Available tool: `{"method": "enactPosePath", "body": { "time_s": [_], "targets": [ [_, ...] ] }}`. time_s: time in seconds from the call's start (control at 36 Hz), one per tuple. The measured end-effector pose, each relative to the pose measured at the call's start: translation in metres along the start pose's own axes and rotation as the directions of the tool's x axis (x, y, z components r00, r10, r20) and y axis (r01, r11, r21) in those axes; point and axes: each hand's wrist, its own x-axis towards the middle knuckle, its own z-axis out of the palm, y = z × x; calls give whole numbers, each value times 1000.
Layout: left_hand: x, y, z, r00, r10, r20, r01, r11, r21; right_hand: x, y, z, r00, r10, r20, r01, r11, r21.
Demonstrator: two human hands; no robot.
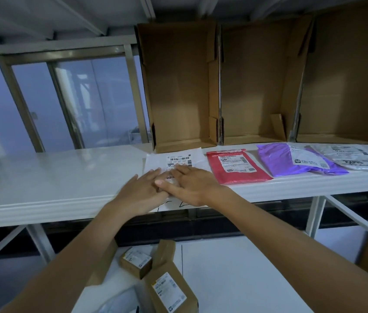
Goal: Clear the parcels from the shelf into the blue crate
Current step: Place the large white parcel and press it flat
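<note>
A flat white parcel point(174, 159) with a barcode label lies on the white shelf point(54, 184), its near edge hanging over the front lip. My left hand point(143, 193) and my right hand point(191, 185) both rest flat on it, fingers spread and overlapping at the thumbs. To the right lie a red parcel point(235, 167), a purple parcel point(291, 160) and a grey-white parcel point(356, 158). No blue crate is in view.
Three open cardboard boxes point(178, 86) stand on end at the back of the shelf. Below, on a lower white surface, sit small brown cartons point(169, 288) with labels. A window fills the left background. Another shelf runs overhead.
</note>
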Motion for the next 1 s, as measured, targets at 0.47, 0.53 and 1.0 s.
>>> {"method": "enactPosePath", "body": {
  "time_s": [0.47,0.53,1.0],
  "targets": [
    [57,21,-30,982,-154,-113,141,984,-109,65,17,-18,961,103,-256,-93,994,50],
    [66,19,-13,991,-136,-14,135,990,-41,70,18,-5,984,86,-156,-81,996,43],
    [70,-8,-4,983,-166,80,164,986,38,64,43,-4,972,217,87,-209,974,-87]
  ]
}}
